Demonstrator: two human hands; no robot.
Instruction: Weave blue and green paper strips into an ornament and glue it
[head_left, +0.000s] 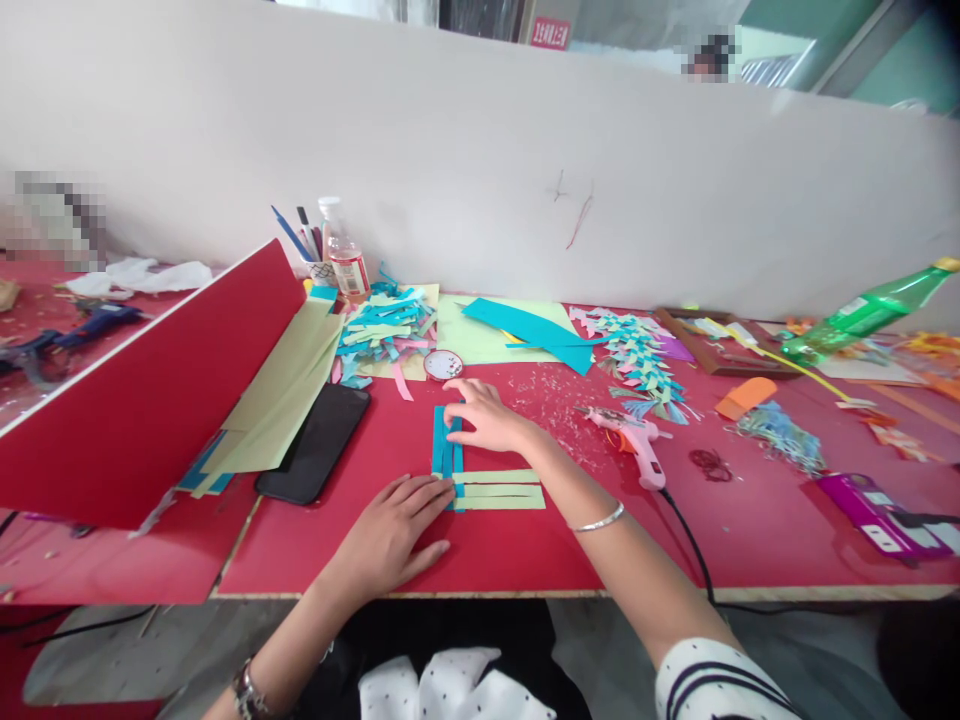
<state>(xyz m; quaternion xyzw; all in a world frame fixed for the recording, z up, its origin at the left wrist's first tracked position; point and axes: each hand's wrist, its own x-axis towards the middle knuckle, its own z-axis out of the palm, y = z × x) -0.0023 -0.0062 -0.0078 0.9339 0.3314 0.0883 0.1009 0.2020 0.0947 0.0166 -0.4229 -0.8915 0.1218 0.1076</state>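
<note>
On the red table, blue paper strips (pixel 439 445) run away from me and cross pale green paper strips (pixel 517 492) that point right. My left hand (pixel 397 530) lies flat with its fingertips on the crossing, thumb apart. Over the far part of the blue strips, my right hand (pixel 484 415) has bent, separated fingers, and nothing shows held in them. Just beyond it sits a small round dish (pixel 444 364). To the left lies a black phone (pixel 315 445).
A pink glue gun (pixel 626 440) with a black cord lies right, near a woven paper piece (pixel 637 360). Cut strips (pixel 382 330) are heaped at the back left. A red board (pixel 187 390) stands at left; a green bottle (pixel 862 315) leans at far right.
</note>
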